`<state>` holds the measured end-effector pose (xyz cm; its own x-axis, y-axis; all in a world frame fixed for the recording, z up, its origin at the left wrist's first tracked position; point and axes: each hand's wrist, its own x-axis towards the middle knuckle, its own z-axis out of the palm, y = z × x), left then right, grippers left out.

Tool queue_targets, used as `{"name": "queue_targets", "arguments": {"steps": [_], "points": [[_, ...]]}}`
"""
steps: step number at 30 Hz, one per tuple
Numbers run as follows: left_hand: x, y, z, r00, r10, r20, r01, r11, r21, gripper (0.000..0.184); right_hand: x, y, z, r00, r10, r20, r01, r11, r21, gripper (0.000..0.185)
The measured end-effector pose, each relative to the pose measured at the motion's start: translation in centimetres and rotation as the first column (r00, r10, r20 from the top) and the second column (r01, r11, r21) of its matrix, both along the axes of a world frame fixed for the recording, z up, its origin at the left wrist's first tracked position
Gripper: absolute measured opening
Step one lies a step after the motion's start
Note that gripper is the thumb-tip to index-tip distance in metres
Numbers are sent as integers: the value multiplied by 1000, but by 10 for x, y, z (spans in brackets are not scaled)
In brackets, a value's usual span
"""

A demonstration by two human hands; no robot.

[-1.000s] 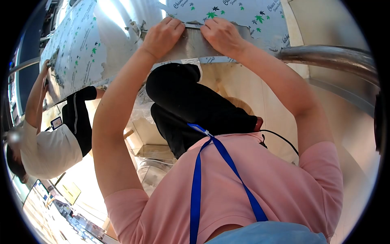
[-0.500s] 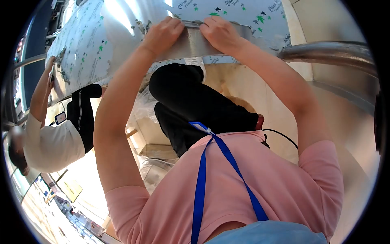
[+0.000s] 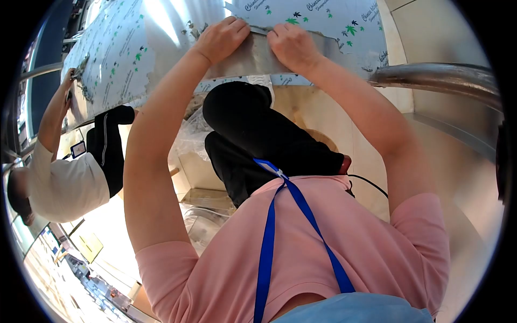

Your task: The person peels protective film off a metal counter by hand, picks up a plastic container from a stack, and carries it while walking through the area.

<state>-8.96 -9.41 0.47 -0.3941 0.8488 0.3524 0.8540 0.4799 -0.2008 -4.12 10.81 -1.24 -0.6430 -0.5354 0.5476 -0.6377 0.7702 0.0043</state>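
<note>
Fingers of the left hand (image 3: 223, 40) and right hand (image 3: 294, 48) pinch the curled edge of printed film (image 3: 323, 22), and I see bare metal (image 3: 249, 58) beside it

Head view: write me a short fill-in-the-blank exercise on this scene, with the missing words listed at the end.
1. A narrow strip runs ____ the left hand and the right hand.
2. Besides lettering, the protective film is printed with ____.
3. The lanyard over the wearer's pink shirt is ____.
4. The wearer's trousers are ____.

Missing words: between; leaves; blue; black.
</note>
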Motion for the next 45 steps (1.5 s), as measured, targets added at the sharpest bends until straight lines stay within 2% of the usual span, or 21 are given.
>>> {"name": "queue_targets", "arguments": {"steps": [21, 30, 33, 36, 39, 40, 41, 44, 45], "points": [[-37, -20, 0, 994, -101, 40, 103, 993, -55, 18, -9, -33, -4, 996, -93, 16, 93, 995, -30, 7], [-50, -29, 7, 996, -72, 60, 77, 993, -88, 20, -21, -52, -2, 990, -141, 20, 142, 989, -41, 5], [-49, -29, 11, 998, -54, 44, 60, 989, -136, 18, -20, -53, -4, 991, -137, -2, 137, 988, -65, 7], [-42, -29, 7, 996, 0, 89, 22, 971, -240, 28, -15, -43, -2, 995, -94, -22, 93, 994, -54, 6], [-7, -13, 3, 998, -17, 60, 25, 990, -139, 25, 10, -14, 2, 999, -38, -7, 38, 999, -31, 4], [6, -4, 6, 999, -25, 26, 27, 996, -84, 12, 16, -3, 1, 1000, -27, -12, 27, 999, -40, 4], [14, 5, 6, 1000, -13, 26, 15, 998, -61, 11, 22, 5, 1, 1000, -17, -15, 16, 999, -51, 4], [32, 25, 3, 999, 27, 22, -27, 1000, -2, 7, 29, 24, 7, 1000, -22, -8, 22, 996, 85, 4], [33, 27, 3, 999, 32, 26, -33, 999, 14, 6, 29, 25, 9, 1000, -19, -6, 19, 997, 81, 4]]}}
